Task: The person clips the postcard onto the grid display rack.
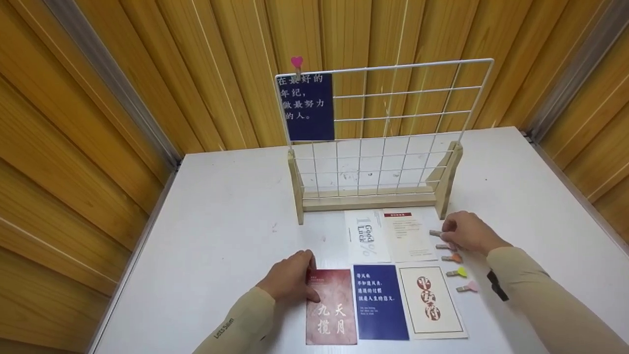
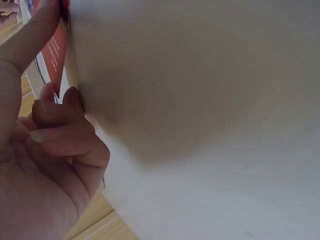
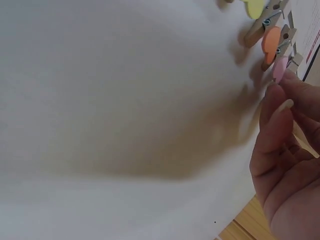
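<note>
My left hand [image 1: 290, 278] grips the left edge of a red card [image 1: 331, 319] with white characters, thumb over its face. In the left wrist view that hand's fingers curl near a corner of the red card [image 2: 56, 55]. My right hand [image 1: 467, 231] pinches a small wooden clothespin [image 1: 435, 233] at the far end of a row of clothespins; its decorated end is hidden by the fingers. Beside it lie clothespins with an orange heart [image 1: 457, 257], a yellow heart [image 1: 461, 272] and a pink heart [image 1: 471, 286]. The right wrist view shows a pink heart [image 3: 280, 69] right at the fingertips.
A white wire grid [image 1: 388, 118] on a wooden stand [image 1: 368, 202] rises behind. A blue card [image 1: 309, 123] hangs at its upper left under a pink-heart clothespin [image 1: 297, 64]. Another blue card [image 1: 381, 302], a framed-print card [image 1: 432, 302] and two pale cards lie on the white table [image 1: 221, 196].
</note>
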Tool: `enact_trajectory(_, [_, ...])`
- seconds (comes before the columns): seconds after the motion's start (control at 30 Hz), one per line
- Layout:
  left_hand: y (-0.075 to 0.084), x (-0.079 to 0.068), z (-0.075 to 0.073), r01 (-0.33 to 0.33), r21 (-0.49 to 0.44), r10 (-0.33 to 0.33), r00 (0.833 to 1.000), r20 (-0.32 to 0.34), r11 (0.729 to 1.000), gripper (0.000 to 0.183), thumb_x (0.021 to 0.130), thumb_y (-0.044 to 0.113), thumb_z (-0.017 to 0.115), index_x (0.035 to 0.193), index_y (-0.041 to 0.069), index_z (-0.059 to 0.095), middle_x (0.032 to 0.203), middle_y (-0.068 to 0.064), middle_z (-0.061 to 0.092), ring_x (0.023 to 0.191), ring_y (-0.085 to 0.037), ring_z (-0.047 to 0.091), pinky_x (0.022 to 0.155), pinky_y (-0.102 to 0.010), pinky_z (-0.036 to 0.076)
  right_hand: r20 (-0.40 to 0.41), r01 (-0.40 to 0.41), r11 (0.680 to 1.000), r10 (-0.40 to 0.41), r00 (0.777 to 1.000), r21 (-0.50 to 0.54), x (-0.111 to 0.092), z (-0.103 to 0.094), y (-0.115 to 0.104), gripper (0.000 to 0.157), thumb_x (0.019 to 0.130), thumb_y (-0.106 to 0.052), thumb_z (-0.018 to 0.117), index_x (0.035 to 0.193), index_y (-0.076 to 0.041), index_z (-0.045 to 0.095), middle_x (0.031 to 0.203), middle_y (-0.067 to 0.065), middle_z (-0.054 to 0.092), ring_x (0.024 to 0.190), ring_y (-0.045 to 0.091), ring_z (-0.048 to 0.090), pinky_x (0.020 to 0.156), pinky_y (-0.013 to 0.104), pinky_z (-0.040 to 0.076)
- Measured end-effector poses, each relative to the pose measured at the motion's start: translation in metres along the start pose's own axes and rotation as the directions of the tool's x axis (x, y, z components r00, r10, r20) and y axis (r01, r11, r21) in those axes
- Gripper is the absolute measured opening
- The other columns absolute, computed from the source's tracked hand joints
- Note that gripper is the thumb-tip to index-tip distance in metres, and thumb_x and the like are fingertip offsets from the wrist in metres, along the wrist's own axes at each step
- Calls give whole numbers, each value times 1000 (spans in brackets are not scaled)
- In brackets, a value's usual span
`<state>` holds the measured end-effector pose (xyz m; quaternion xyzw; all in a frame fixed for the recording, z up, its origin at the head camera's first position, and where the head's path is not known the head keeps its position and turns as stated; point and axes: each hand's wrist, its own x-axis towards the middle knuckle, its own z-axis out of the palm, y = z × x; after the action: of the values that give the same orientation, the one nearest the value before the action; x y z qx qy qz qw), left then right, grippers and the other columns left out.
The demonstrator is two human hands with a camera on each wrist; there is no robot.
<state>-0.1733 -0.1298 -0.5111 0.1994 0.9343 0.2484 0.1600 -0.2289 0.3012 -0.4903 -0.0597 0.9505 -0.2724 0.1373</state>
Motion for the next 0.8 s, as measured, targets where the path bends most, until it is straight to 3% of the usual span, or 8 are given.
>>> enact_trajectory(0.27, [2, 0, -1, 11, -42, -11, 1000, 11, 999, 54, 66, 28, 94, 101, 14, 56, 87, 6, 56, 75, -14, 53, 71, -33, 48, -38, -6, 998, 9, 999, 65, -3, -2, 0, 12, 87, -7, 68, 95, 2, 65, 88, 9, 63, 72, 19, 55, 60, 31, 48])
enact_trajectory(0.5, [3, 0, -1, 28, -56, -28, 1000, 11, 998, 56, 66, 27, 94, 109, 12, 61, 99, 3, 62, 87, -15, 59, 84, -40, 51, -82, 15, 997, -8, 997, 78, -4, -5, 2, 12, 89, -6, 68, 97, 2, 65, 95, 13, 65, 71, 20, 57, 60, 32, 49])
enact_trajectory(0.8, [5, -1, 0, 4, -13, -4, 1000, -18, 1000, 45, 66, 28, 93, 98, 14, 65, 86, 8, 58, 78, -10, 56, 74, -34, 51, -187, 75, 997, -73, 980, 6, -8, -4, 9, 15, 92, -11, 67, 101, 1, 69, 95, 9, 66, 95, 32, 58, 84, 51, 45])
